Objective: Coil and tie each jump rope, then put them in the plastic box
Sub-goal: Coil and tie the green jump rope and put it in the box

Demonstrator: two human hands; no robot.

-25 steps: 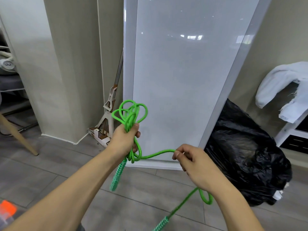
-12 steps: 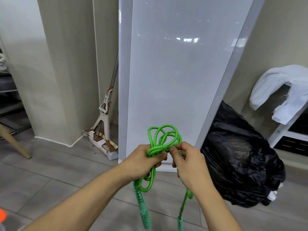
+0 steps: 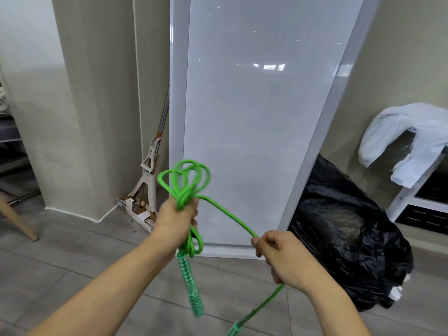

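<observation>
The green jump rope (image 3: 186, 183) sprouts in loops above the left hand (image 3: 176, 220), one patterned handle (image 3: 190, 284) hanging below it, and a single strand runs down-right to the right hand (image 3: 282, 257), then on toward the second handle (image 3: 234, 329) at the bottom edge. Behind stand a grey tiled floor (image 3: 72, 258), a leaning white panel (image 3: 242, 117), a mop (image 3: 150, 180) and a black bag (image 3: 344, 238). The left fist is clamped around the bundled loops; the right hand's fingers are closed on the strand.
</observation>
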